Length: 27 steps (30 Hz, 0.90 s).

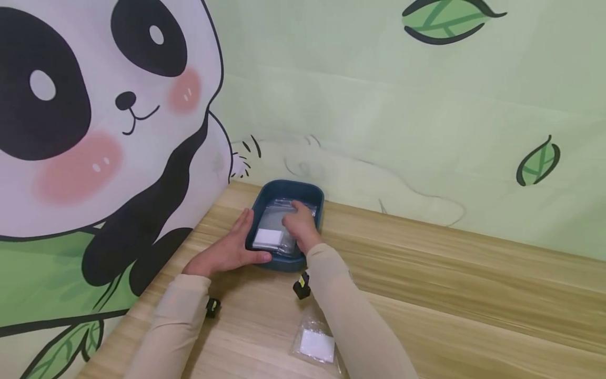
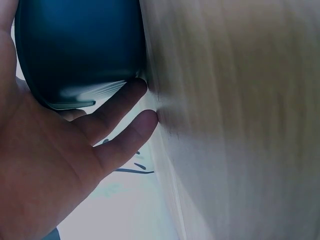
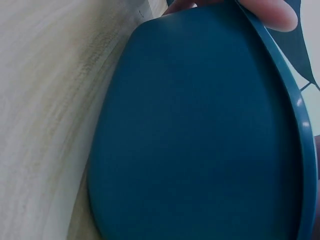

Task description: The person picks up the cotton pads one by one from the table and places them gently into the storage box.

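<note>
A dark blue rectangular box [image 1: 280, 263] stands on the wooden table near the wall. Inside it lie flat clear plastic bags [image 1: 272, 218], with a white label [image 1: 268, 237] near the lower left. My left hand [image 1: 224, 252] holds the box's near left corner, its thumb over the front rim and its fingers along the left side. In the left wrist view, two fingers [image 2: 120, 112] reach down beside the box to the table. My right hand [image 1: 302, 223] is inside the box, over the right part of the bags. Its fingertips are partly hidden, so whether they pinch or press cannot be told.
Another clear plastic bag [image 1: 314, 345] with a white label lies on the table [image 1: 450, 305], partly under the right forearm. A wall with a panda picture [image 1: 128, 100] rises on the left, and a pale green wall [image 1: 379, 105] stands behind the box.
</note>
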Available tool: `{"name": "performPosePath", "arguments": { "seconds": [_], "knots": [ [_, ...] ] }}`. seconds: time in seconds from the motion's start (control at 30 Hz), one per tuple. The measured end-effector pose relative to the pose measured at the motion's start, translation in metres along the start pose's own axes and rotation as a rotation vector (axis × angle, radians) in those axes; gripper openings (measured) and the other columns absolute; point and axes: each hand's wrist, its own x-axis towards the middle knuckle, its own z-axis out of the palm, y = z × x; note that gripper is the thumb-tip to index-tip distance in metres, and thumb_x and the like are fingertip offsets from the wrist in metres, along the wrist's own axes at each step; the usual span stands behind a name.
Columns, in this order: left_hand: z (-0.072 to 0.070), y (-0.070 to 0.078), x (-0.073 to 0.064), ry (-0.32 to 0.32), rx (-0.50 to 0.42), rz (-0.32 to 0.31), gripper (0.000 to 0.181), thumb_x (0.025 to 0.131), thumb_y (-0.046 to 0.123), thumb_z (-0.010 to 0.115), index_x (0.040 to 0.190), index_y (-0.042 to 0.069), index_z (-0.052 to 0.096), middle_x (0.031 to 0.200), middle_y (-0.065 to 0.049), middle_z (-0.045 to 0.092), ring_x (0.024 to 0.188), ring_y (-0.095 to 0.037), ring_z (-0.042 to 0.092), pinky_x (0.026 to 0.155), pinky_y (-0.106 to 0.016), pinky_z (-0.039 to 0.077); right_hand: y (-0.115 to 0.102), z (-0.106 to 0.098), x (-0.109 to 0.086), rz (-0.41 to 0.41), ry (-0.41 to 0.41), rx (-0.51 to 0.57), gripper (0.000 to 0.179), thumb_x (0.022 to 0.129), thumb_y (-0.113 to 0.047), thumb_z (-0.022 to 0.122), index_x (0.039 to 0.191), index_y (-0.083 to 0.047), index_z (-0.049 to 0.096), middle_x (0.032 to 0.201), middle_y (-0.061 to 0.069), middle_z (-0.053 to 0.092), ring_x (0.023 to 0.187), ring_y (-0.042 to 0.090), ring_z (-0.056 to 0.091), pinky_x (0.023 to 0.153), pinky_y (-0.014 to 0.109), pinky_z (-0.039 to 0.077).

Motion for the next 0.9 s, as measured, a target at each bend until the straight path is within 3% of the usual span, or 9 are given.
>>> {"name": "performPosePath", "arguments": {
  "seconds": [0.4,0.9],
  "knots": [
    [-0.0005,0.0018,-0.0024,-0.007,0.013,-0.013,0.128,0.082,0.059,0.078,0.16,0.003,-0.007,0.167,-0.018,-0.012,0.152,-0.037,0.0,0.119,-0.052,0.015,0.0036,0.002,-0.0025,-0.001,0.002,-0.06,0.06,0.085,0.007,0.043,0.145,0.009,0.047,0.151,0.024,0.044,0.129,0.033,0.044,0.104,0.039,0.04],
    [-0.0011,0.0033,-0.0012,-0.011,0.025,-0.025,0.127,0.083,0.057,0.078,0.16,0.004,-0.007,0.167,-0.016,-0.012,0.152,-0.035,-0.001,0.119,-0.052,0.015,0.0017,0.0028,-0.0041,-0.001,0.06,-0.163,0.053,0.088,0.003,0.046,0.14,0.01,0.053,0.146,0.024,0.05,0.133,0.033,0.046,0.11,0.042,0.038]
  ]
}}
